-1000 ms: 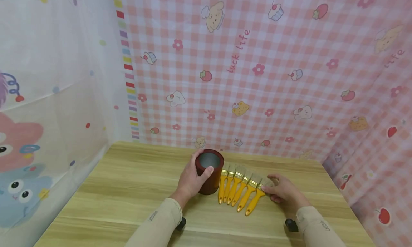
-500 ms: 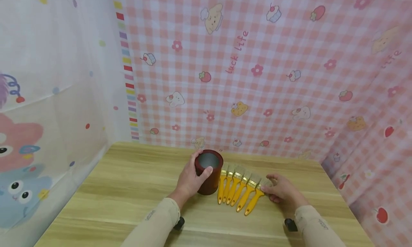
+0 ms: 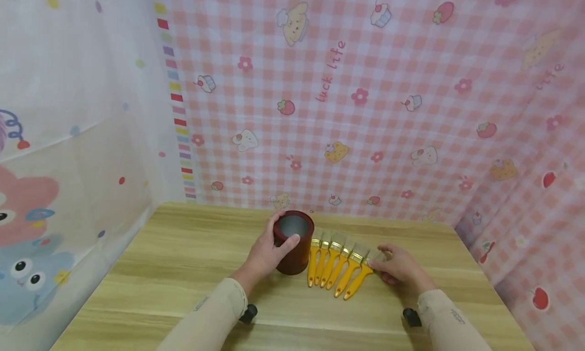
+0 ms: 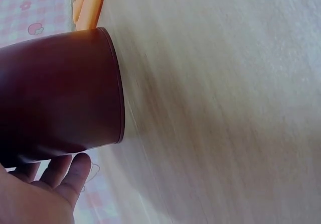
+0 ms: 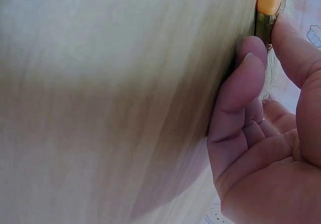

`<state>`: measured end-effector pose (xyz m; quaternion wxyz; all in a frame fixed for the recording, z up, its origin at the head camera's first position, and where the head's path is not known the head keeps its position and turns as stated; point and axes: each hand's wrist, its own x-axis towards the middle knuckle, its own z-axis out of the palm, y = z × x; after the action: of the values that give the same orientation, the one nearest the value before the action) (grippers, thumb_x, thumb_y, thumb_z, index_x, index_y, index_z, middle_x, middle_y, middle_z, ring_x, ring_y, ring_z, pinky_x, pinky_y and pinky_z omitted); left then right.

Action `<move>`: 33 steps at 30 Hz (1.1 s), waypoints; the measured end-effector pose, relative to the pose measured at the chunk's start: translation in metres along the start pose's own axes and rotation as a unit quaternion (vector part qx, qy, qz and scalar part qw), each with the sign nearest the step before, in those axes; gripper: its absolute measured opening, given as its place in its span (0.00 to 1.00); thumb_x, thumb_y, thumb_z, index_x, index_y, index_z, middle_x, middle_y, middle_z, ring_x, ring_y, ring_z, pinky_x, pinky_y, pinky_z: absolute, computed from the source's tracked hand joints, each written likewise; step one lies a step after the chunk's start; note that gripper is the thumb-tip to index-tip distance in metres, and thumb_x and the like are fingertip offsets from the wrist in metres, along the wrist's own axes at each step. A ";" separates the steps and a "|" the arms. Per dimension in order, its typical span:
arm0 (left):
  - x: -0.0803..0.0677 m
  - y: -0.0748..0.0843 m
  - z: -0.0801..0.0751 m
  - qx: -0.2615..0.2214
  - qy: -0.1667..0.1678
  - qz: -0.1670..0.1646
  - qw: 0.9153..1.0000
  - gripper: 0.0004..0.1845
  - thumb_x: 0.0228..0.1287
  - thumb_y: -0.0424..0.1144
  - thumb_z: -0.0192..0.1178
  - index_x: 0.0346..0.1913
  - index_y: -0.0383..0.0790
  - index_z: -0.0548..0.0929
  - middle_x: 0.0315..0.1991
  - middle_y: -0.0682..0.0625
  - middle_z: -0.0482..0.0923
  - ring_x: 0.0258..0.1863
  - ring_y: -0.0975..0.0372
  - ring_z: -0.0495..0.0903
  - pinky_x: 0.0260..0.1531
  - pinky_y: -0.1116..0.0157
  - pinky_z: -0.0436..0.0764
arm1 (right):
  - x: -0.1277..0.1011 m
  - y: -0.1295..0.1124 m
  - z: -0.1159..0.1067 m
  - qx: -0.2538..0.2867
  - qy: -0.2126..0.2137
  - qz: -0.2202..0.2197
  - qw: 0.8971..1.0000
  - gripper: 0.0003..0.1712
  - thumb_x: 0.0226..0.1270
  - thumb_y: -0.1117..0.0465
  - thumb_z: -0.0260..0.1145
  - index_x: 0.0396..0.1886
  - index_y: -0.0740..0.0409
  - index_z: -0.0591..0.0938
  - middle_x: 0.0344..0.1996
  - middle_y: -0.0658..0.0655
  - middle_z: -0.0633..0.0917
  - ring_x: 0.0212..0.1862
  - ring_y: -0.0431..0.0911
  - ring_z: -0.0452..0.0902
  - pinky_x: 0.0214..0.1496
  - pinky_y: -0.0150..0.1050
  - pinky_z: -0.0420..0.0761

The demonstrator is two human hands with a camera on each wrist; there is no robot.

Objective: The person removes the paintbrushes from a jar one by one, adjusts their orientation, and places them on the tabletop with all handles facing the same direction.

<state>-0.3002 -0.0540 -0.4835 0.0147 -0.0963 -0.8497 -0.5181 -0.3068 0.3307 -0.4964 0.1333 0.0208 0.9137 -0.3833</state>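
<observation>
With the left hand (image 3: 267, 252) wrapped around the dark red cup (image 3: 294, 242) standing upright on the wooden table (image 3: 183, 259), the right hand (image 3: 397, 267) pinches the rightmost yellow-handled paintbrush (image 3: 358, 277) at its ferrule and does best lifting it clear of the neighbouring brushes (image 3: 329, 262).

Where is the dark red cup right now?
In the head view the dark red cup stands upright on the wooden table, held by the left hand, just left of the row of yellow brushes.

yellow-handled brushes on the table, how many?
5 paintbrushes, fanned side by side on the table between the dark red cup and right hand; the rightmost is pinched by that hand.
</observation>
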 end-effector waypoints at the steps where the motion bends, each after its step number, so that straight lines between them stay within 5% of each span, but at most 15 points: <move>1: 0.000 0.000 0.001 0.001 0.001 -0.001 1.000 0.45 0.72 0.71 0.60 0.84 0.71 0.52 0.77 0.42 0.72 0.68 0.44 0.79 0.66 0.39 0.78 | 0.000 0.000 0.000 0.002 0.001 0.003 1.000 0.46 0.72 0.47 0.75 0.79 0.65 0.68 0.25 0.56 0.85 0.25 0.45 0.80 0.29 0.39 0.83; 11: 0.000 0.000 0.000 -0.008 -0.005 -0.001 1.000 0.47 0.70 0.71 0.62 0.84 0.73 0.51 0.79 0.46 0.71 0.71 0.45 0.77 0.70 0.39 0.75 | 0.001 0.004 0.000 0.002 -0.003 0.005 1.000 0.46 0.74 0.47 0.74 0.80 0.65 0.67 0.33 0.58 0.85 0.26 0.45 0.81 0.30 0.40 0.85; 22: 0.001 0.004 -0.011 -0.016 -0.030 -0.005 0.999 0.49 0.68 0.71 0.64 0.85 0.68 0.54 0.81 0.46 0.67 0.79 0.45 0.70 0.74 0.44 0.75 | -0.001 0.004 0.000 0.009 0.000 -0.005 1.000 0.45 0.76 0.46 0.72 0.80 0.68 0.66 0.27 0.57 0.86 0.26 0.45 0.81 0.31 0.41 0.86; 33: -0.004 -0.002 -0.024 -0.004 -0.028 -0.008 1.000 0.45 0.70 0.71 0.62 0.84 0.76 0.52 0.81 0.48 0.65 0.71 0.45 0.75 0.68 0.40 0.78 | 0.000 0.004 0.001 0.007 0.007 0.005 1.000 0.45 0.75 0.45 0.72 0.79 0.66 0.67 0.28 0.57 0.86 0.26 0.44 0.81 0.30 0.40 0.86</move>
<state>-0.2985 -0.0769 -0.4743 -0.0135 -0.1041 -0.8485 -0.5186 -0.3062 0.3326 -0.4997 0.1286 0.0287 0.9118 -0.3889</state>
